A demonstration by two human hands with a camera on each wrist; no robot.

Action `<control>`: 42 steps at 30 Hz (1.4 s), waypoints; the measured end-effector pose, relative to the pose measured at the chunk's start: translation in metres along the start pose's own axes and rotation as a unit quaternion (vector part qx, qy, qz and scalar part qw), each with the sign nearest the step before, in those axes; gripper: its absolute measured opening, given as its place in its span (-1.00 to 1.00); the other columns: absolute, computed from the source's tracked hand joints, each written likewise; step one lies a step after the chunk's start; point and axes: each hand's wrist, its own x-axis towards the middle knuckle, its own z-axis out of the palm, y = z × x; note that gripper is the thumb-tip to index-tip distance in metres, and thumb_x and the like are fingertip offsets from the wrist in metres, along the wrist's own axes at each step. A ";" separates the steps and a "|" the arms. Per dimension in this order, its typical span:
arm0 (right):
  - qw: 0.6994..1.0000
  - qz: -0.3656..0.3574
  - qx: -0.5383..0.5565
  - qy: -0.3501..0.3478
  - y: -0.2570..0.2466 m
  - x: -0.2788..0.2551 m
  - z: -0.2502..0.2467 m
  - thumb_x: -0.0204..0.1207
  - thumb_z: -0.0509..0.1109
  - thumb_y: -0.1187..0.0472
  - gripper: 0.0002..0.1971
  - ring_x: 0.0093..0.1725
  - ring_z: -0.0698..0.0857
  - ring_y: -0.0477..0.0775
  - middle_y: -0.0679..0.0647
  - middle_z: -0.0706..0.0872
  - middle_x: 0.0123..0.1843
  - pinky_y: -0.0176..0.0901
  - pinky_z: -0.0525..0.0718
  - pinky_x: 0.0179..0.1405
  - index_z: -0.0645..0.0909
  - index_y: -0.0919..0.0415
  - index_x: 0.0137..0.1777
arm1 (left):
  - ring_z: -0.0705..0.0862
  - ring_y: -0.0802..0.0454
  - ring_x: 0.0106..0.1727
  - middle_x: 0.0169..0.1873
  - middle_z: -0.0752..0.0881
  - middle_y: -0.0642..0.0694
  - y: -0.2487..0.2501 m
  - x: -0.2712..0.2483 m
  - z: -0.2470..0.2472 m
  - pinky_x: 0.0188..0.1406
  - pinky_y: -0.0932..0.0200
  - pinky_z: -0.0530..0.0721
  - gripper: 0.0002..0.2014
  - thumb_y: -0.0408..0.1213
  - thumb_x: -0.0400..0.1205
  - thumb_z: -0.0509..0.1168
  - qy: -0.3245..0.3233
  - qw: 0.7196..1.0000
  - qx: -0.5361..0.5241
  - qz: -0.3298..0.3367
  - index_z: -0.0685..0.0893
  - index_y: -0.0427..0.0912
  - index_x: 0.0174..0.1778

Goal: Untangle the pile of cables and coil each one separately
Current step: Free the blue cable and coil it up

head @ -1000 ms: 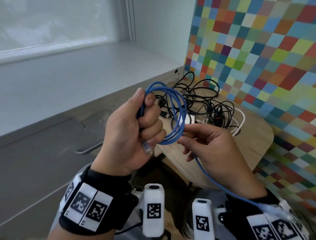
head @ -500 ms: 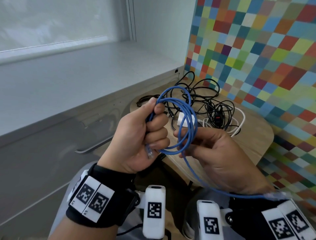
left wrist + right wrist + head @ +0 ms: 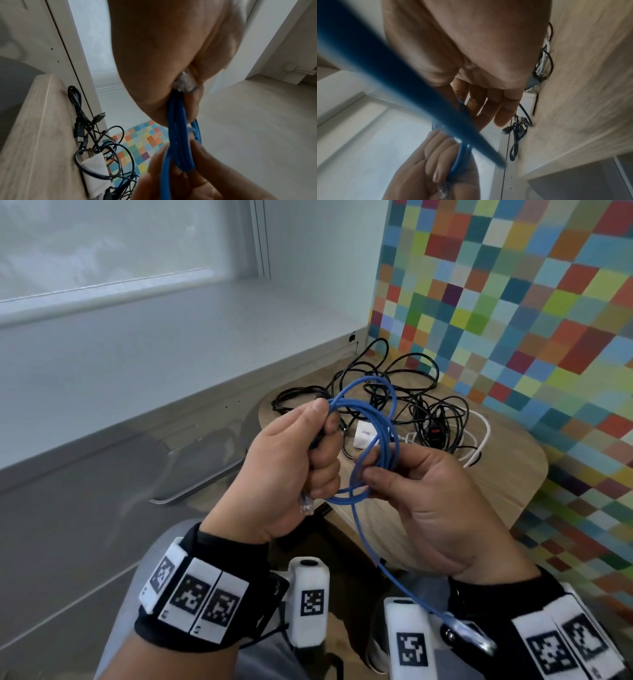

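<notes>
A blue network cable (image 3: 383, 436) is wound in loops held up between both hands. My left hand (image 3: 294, 460) grips one side of the coil in a fist, and a clear plug (image 3: 306, 504) sticks out below it. My right hand (image 3: 421, 491) pinches the coil's lower right part (image 3: 180, 155) between thumb and fingers. The cable's free tail (image 3: 394, 577) runs down across my right wrist to a second clear plug (image 3: 469, 633); it crosses the right wrist view as a blurred band (image 3: 402, 83). The tangled pile of black and white cables (image 3: 431, 419) lies behind on the small wooden table (image 3: 507, 474).
A white charger block (image 3: 364, 436) sits in the pile. A grey window ledge (image 3: 137, 364) runs along the left and a coloured chequered wall (image 3: 513, 302) stands to the right. A curved metal handle (image 3: 191, 491) sits on the grey cabinet front below the ledge.
Both hands and the coil have shifted right and up toward the table. The right hand has brought more tail onto the coil, and the tail plug now lies by my right wrist.
</notes>
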 end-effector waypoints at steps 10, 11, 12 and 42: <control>0.990 0.023 0.129 -0.041 -0.016 -0.003 0.001 0.32 0.36 0.36 -0.74 -0.20 0.60 0.25 0.14 0.60 -0.34 0.09 0.63 0.09 0.61 0.28 0.03 | 0.19 0.15 -0.64 -0.56 0.29 0.03 -0.008 -0.001 0.009 -0.70 0.27 0.25 -0.64 -0.14 0.87 0.01 0.003 0.999 0.051 0.018 0.48 -0.14 -0.22; 0.993 0.022 0.111 -0.042 -0.016 -0.004 0.001 0.32 0.46 0.32 -0.71 -0.19 0.60 0.24 0.13 0.60 -0.34 0.08 0.64 0.10 0.63 0.24 0.07 | 0.20 0.15 -0.65 -0.57 0.30 0.04 -0.008 -0.001 0.010 -0.70 0.28 0.28 -0.64 -0.14 0.87 0.01 0.006 0.998 0.060 0.024 0.48 -0.14 -0.22; 0.995 0.021 0.091 -0.036 -0.015 -0.005 0.002 0.30 0.55 0.31 -0.66 -0.18 0.63 0.22 0.13 0.60 -0.33 0.00 0.70 0.07 0.65 0.21 0.09 | 0.22 0.15 -0.65 -0.57 0.32 0.04 -0.009 -0.001 0.010 -0.70 0.28 0.30 -0.64 -0.15 0.88 0.01 0.011 0.997 0.072 0.031 0.49 -0.14 -0.22; 0.906 -0.171 -0.332 0.201 -0.024 -0.008 -0.024 0.61 0.55 0.15 -0.83 -0.05 0.77 -0.16 -0.11 0.82 -0.13 -0.39 0.71 -0.09 0.80 -0.21 0.04 | -0.03 0.13 -0.66 -0.61 0.05 0.08 0.021 -0.010 0.003 -0.73 0.27 0.05 -0.62 0.19 0.60 0.21 0.067 0.981 -0.152 0.096 0.37 0.01 -0.37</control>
